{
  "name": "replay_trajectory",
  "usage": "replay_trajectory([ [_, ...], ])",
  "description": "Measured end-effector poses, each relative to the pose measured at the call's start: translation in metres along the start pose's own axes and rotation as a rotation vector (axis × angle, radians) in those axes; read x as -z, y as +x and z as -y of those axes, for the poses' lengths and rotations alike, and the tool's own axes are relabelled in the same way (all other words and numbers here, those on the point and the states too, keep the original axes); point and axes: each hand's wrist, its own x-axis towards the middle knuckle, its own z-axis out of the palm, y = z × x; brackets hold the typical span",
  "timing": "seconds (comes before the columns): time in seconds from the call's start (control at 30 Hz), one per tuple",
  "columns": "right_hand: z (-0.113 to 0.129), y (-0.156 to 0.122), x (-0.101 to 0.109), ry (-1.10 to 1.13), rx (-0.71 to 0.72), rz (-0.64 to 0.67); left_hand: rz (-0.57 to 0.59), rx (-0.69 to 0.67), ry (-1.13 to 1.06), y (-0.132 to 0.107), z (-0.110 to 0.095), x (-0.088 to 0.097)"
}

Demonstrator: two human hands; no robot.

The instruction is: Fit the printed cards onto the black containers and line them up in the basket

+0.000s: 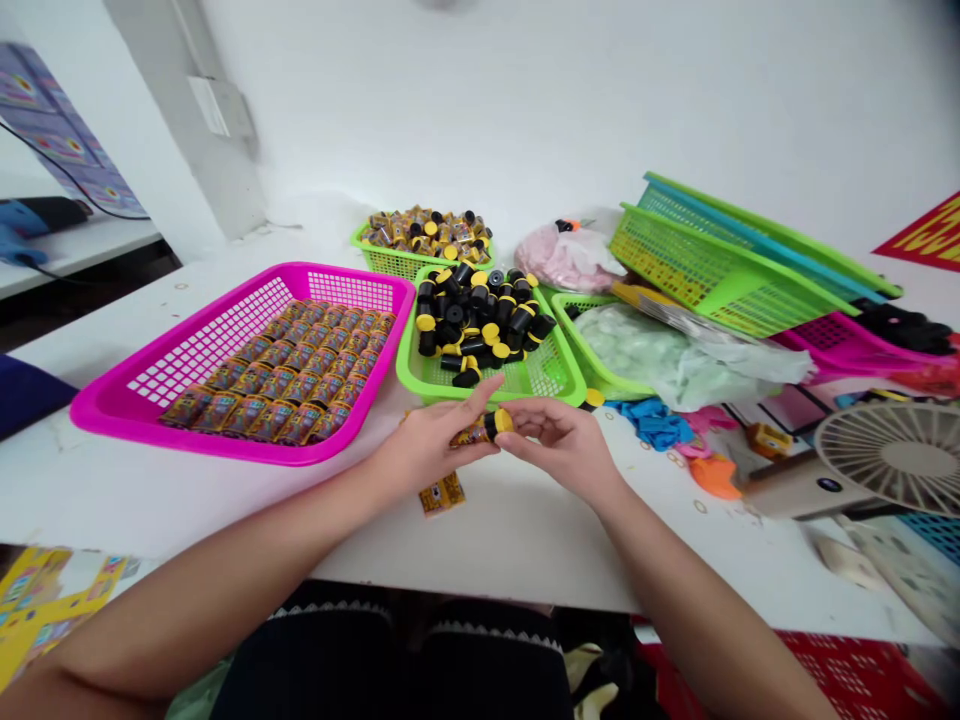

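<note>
My left hand (427, 445) and my right hand (562, 440) meet over the white table's front edge, both closed on one small black bottle with a yellow cap (491, 425) and a printed wrapper round it. A loose printed label (442, 493) lies on the table just below my left hand. Straight behind the hands stands a green basket (559, 375) heaped with black bottles with yellow caps. To the left, a pink basket (225, 330) holds neat rows of wrapped bottles (292, 375).
A second green basket (386, 260) of wrapped bottles stands at the back. Right of centre are bags of pale pieces (660, 350), tilted stacked baskets (720, 265), blue and orange scraps (660, 420) and a small fan (892, 455). Printed sheets (45, 600) lie at lower left.
</note>
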Motion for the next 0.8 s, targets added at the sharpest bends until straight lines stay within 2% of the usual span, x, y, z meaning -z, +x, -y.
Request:
replay_trajectory([
  [0.07, -0.001, 0.000, -0.003, -0.170, 0.100, -0.052, -0.032, -0.004, 0.001, -0.001, -0.001, -0.002],
  [0.1, -0.001, -0.001, -0.005, -0.279, 0.166, -0.064, -0.051, 0.043, -0.026, -0.001, -0.003, -0.002],
  [0.2, 0.003, -0.007, -0.011, -0.562, 0.379, -0.062, -0.127, 0.337, -0.246, 0.002, -0.010, -0.002],
  [0.3, 0.008, -0.016, -0.021, -0.670, 0.496, -0.080, -0.175, 0.566, -0.649, 0.007, -0.018, 0.001],
  [0.37, 0.009, -0.022, -0.030, -0.727, 0.543, -0.106, -0.186, 0.628, -0.846, 0.010, -0.023, 0.002],
  [0.5, 0.004, -0.027, -0.043, -0.833, 0.628, -0.148, -0.179, 0.654, -0.977, 0.009, -0.028, 0.000],
  [0.6, 0.001, -0.028, -0.042, -0.861, 0.659, -0.177, -0.111, 0.625, -1.092, 0.005, -0.030, -0.003],
  [0.7, 0.004, -0.027, -0.038, -0.867, 0.699, -0.182, 0.045, 0.658, -1.111, 0.002, -0.031, -0.003],
  [0.8, 0.009, -0.026, -0.036, -0.885, 0.764, -0.135, 0.209, 0.694, -1.067, 0.000, -0.030, 0.001],
])
